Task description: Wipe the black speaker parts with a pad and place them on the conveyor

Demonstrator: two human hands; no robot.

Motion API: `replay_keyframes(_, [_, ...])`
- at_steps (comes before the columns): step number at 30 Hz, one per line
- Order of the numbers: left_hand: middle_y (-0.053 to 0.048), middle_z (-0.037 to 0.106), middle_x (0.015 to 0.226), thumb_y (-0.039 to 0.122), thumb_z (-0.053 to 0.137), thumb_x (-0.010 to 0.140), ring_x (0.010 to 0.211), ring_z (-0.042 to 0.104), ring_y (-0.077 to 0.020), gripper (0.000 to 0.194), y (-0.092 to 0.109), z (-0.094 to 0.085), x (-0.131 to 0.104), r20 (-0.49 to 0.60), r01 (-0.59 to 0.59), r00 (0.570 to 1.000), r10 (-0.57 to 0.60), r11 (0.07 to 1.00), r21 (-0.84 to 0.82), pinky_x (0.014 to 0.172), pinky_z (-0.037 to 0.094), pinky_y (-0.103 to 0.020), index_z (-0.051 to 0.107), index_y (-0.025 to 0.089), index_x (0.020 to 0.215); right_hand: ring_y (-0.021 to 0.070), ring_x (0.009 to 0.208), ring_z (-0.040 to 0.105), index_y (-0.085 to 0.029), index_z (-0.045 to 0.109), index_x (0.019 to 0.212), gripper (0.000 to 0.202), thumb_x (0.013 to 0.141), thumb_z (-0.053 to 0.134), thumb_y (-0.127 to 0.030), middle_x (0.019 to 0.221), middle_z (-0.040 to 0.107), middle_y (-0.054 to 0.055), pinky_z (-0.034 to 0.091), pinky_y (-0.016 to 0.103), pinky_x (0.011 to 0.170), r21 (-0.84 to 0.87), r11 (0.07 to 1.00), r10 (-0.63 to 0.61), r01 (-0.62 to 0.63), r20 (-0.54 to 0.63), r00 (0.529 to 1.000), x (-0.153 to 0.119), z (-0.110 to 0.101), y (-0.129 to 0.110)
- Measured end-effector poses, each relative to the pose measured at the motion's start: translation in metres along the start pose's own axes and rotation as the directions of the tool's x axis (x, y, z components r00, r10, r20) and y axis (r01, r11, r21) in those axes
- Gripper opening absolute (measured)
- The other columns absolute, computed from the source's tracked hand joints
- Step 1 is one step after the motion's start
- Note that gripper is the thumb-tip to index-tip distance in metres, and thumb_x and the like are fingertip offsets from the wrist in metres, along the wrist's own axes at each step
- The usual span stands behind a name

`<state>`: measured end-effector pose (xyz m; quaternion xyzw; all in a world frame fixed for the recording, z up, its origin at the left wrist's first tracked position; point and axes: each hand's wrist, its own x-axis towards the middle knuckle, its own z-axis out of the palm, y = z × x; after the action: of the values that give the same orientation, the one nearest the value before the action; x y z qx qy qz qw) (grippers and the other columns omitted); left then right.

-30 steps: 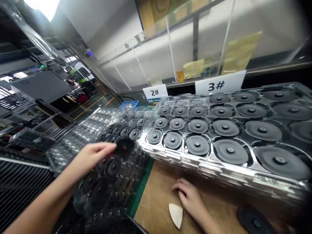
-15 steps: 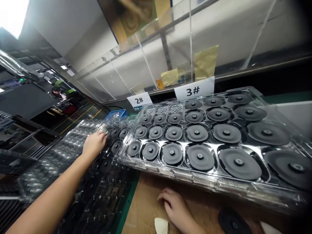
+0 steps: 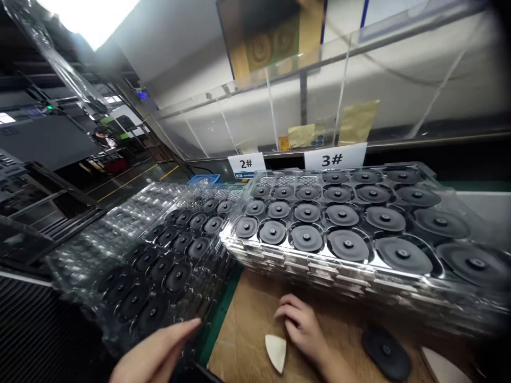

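Note:
My left hand (image 3: 154,354) is at the lower left, its fingers stretched out straight near the front of a clear plastic tray (image 3: 99,234) that holds rows of black oval discs (image 3: 178,276). I see nothing in its grasp; its underside is hidden. My right hand (image 3: 301,324) rests on a brown board (image 3: 239,324) with loosely bent fingers, a gap between thumb and forefinger, and nothing visible in it. Just below its fingertips lies a cream wedge-shaped piece (image 3: 276,351). A single black oval disc (image 3: 386,351) lies on the board further right.
A stack of clear trays (image 3: 319,266), its top one filled with several rows of black discs, stands behind the board. Signs reading 2# (image 3: 246,162) and 3# (image 3: 335,157) stand behind it. At the back is a blue bin (image 3: 204,179). A pale piece (image 3: 443,364) lies lower right.
My left hand has come back from the far part of the left tray to its near side. The right hand stays on the board. The view has shifted left.

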<state>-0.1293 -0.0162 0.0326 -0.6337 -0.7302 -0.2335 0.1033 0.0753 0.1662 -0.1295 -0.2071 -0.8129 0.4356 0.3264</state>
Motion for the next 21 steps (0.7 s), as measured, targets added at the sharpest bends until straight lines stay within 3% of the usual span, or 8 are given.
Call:
replay_keyframes(3, [0.005, 0.074, 0.092, 0.024, 0.055, 0.081, 0.078, 0.069, -0.0110, 0.028, 0.025, 0.038, 0.007, 0.230, -0.045, 0.966, 0.116, 0.955, -0.293, 0.072, 0.052, -0.014, 0.062, 0.032, 0.107, 0.0151, 0.073, 0.058, -0.018, 0.062, 0.070, 0.031, 0.064, 0.037, -0.002, 0.079, 0.058, 0.005, 0.046, 0.024, 0.065, -0.093, 0.993, -0.076, 0.068, -0.084, 0.994, -0.001, -0.006, -0.007])
replay_keyframes(6, [0.004, 0.072, 0.097, 0.022, 0.044, 0.086, 0.085, 0.068, -0.0124, 0.038, 0.043, 0.081, 0.015, 0.328, 0.008, 0.938, 0.116, 0.936, -0.352, 0.074, 0.052, -0.018, 0.051, 0.035, 0.121, 0.0128, 0.067, 0.058, -0.019, 0.062, 0.067, 0.030, 0.065, 0.037, -0.002, 0.075, 0.058, 0.003, 0.046, 0.022, 0.060, -0.230, 0.968, -0.124, 0.096, -0.112, 0.986, -0.011, -0.023, -0.024])
replay_keyframes(9, [-0.009, 0.061, 0.120, 0.029, 0.053, 0.079, 0.110, 0.056, -0.0313, 0.043, 0.042, 0.123, 0.005, 0.351, 0.089, 0.936, 0.025, 0.948, -0.307, 0.089, 0.046, -0.046, 0.053, 0.029, 0.122, 0.0106, 0.065, 0.059, -0.021, 0.063, 0.069, 0.031, 0.070, 0.040, -0.002, 0.074, 0.061, 0.001, 0.046, 0.020, 0.057, -0.398, 0.912, -0.153, 0.103, -0.095, 0.984, -0.030, -0.061, -0.058])
replay_keyframes(11, [-0.021, 0.057, 0.121, 0.032, 0.057, 0.074, 0.114, 0.047, -0.0450, 0.044, 0.030, 0.148, -0.009, 0.331, 0.156, 0.941, -0.063, 0.953, -0.260, 0.087, 0.038, -0.064, 0.060, 0.019, 0.116, 0.0114, 0.069, 0.060, -0.024, 0.066, 0.074, 0.029, 0.075, 0.043, -0.006, 0.078, 0.064, 0.001, 0.047, 0.022, 0.061, -0.527, 0.845, -0.168, 0.092, -0.098, 0.981, -0.041, -0.104, -0.087])
replay_keyframes(13, [-0.020, 0.055, 0.124, 0.032, 0.053, 0.075, 0.118, 0.043, -0.0437, 0.042, 0.016, 0.167, -0.025, 0.301, 0.185, 0.948, -0.101, 0.946, -0.267, 0.090, 0.034, -0.065, 0.061, 0.018, 0.114, 0.0143, 0.077, 0.060, -0.027, 0.067, 0.084, 0.025, 0.078, 0.049, -0.012, 0.085, 0.066, 0.001, 0.047, 0.028, 0.071, -0.667, 0.744, -0.188, 0.043, -0.148, 0.971, -0.043, -0.159, -0.114])
replay_keyframes(15, [-0.014, 0.059, 0.122, 0.032, 0.046, 0.080, 0.120, 0.045, -0.0353, 0.035, 0.003, 0.179, -0.038, 0.279, 0.173, 0.957, -0.081, 0.931, -0.322, 0.098, 0.033, -0.058, 0.064, 0.022, 0.109, 0.0194, 0.095, 0.057, -0.026, 0.066, 0.096, 0.023, 0.082, 0.050, -0.016, 0.096, 0.065, 0.003, 0.040, 0.039, 0.087, -0.783, 0.617, -0.203, -0.085, -0.262, 0.943, -0.039, -0.224, -0.134])
replay_keyframes(18, [-0.011, 0.065, 0.115, 0.033, 0.042, 0.082, 0.117, 0.050, -0.0308, 0.034, -0.007, 0.182, -0.046, 0.258, 0.160, 0.965, -0.057, 0.902, -0.402, 0.100, 0.034, -0.053, 0.065, 0.022, 0.105, 0.0277, 0.114, 0.045, -0.011, 0.063, 0.104, 0.032, 0.091, 0.040, -0.030, 0.109, 0.058, 0.011, 0.028, 0.045, 0.095, -0.844, 0.431, -0.238, -0.318, -0.446, 0.863, -0.028, -0.312, -0.144])
replay_keyframes(21, [-0.012, 0.065, 0.113, 0.035, 0.047, 0.080, 0.118, 0.049, -0.0327, 0.033, -0.008, 0.180, -0.045, 0.232, 0.168, 0.971, -0.067, 0.875, -0.453, 0.101, 0.033, -0.055, 0.066, 0.020, 0.102, 0.0213, 0.107, 0.051, -0.014, 0.056, 0.110, 0.031, 0.095, 0.035, -0.031, 0.115, 0.053, 0.008, 0.041, 0.043, 0.090, -0.841, 0.331, -0.238, -0.427, -0.512, 0.825, -0.025, -0.361, -0.134])
